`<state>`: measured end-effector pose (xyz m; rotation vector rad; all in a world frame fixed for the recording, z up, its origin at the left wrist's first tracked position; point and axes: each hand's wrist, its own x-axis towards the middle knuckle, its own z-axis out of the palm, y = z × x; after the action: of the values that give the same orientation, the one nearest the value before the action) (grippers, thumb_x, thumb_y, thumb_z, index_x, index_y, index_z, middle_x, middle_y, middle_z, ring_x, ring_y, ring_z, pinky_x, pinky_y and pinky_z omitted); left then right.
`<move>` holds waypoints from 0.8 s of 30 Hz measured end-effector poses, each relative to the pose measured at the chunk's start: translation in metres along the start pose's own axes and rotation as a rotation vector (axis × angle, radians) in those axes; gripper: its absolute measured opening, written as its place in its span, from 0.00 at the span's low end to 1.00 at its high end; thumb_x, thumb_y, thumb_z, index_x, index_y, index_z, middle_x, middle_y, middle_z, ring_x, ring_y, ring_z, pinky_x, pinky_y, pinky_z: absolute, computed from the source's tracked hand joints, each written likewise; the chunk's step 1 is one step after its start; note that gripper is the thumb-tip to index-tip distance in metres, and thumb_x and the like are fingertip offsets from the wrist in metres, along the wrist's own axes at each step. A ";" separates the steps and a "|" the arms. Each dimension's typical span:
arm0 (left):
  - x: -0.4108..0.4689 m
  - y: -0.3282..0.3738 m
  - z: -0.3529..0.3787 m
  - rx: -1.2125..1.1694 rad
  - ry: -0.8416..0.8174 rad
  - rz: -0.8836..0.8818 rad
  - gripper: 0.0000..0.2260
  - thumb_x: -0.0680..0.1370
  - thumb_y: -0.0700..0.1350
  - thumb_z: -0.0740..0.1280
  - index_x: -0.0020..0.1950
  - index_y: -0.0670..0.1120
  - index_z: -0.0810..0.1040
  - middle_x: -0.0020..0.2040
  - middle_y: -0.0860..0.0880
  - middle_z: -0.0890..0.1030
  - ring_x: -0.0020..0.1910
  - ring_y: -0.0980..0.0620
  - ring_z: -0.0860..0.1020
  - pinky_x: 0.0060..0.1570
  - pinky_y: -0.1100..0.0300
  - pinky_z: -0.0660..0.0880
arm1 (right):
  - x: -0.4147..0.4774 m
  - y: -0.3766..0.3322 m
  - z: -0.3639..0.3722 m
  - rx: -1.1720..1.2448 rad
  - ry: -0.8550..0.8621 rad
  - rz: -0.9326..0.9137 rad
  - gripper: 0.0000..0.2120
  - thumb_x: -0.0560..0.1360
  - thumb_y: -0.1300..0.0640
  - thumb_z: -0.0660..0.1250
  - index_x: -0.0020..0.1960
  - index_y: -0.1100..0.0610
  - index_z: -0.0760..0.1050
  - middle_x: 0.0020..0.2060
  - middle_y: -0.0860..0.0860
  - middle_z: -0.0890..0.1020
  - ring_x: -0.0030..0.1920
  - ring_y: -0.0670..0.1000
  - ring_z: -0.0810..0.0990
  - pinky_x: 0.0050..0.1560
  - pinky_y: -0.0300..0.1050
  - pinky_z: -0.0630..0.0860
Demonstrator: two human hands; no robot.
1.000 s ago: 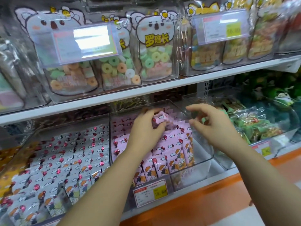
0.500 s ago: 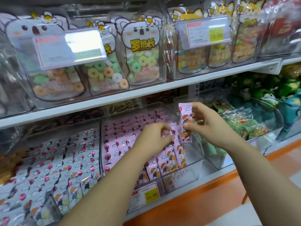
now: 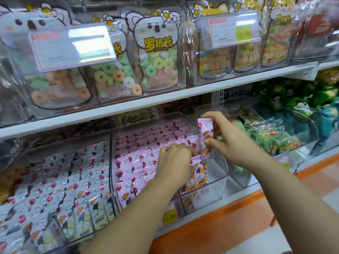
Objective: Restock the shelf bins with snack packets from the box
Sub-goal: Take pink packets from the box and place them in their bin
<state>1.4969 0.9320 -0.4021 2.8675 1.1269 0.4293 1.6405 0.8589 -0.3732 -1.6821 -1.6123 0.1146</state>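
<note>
A clear plastic bin [image 3: 218, 182] on the lower shelf holds rows of pink snack packets [image 3: 135, 162]. My right hand [image 3: 233, 143] pinches one upright pink packet [image 3: 206, 132] between thumb and fingers at the bin's right side, above its bare right corner. My left hand [image 3: 176, 162] rests palm down on the packed pink packets, its fingertips curled against the rightmost row beside the held packet. No box is in view.
A bin of white packets [image 3: 60, 180] stands to the left, a bin of green packets [image 3: 271, 136] to the right. The upper shelf [image 3: 165, 101] carries bags of ring sweets [image 3: 156, 57]. Yellow price tags [image 3: 169, 216] hang at the front, above an orange base strip [image 3: 211, 228].
One second ago my right hand was bare; it now holds a pink packet, lowered towards the bin's right side. My left hand slid down onto the rows.
</note>
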 end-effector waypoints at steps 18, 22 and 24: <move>-0.002 -0.001 -0.001 -0.065 -0.054 -0.046 0.16 0.77 0.50 0.67 0.64 0.54 0.73 0.59 0.53 0.74 0.55 0.51 0.75 0.62 0.55 0.60 | -0.004 0.004 0.021 -0.639 -0.273 0.222 0.17 0.77 0.45 0.64 0.65 0.37 0.71 0.77 0.48 0.51 0.76 0.54 0.47 0.73 0.62 0.42; -0.011 0.000 -0.015 -0.044 -0.003 -0.011 0.19 0.79 0.52 0.64 0.70 0.54 0.69 0.64 0.53 0.72 0.61 0.49 0.73 0.62 0.54 0.62 | -0.017 0.000 0.019 -0.590 -0.096 0.137 0.20 0.75 0.46 0.66 0.66 0.40 0.71 0.76 0.48 0.57 0.75 0.54 0.51 0.74 0.58 0.43; -0.026 -0.003 -0.027 -0.066 0.062 0.000 0.18 0.80 0.51 0.62 0.70 0.55 0.69 0.65 0.54 0.72 0.61 0.50 0.73 0.61 0.56 0.63 | -0.026 -0.009 0.026 -0.552 -0.015 0.035 0.18 0.74 0.49 0.69 0.63 0.44 0.76 0.72 0.51 0.67 0.72 0.56 0.61 0.72 0.58 0.51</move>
<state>1.4698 0.9147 -0.3828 2.8156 1.1001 0.5490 1.6135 0.8471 -0.3973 -2.1206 -1.7262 -0.3317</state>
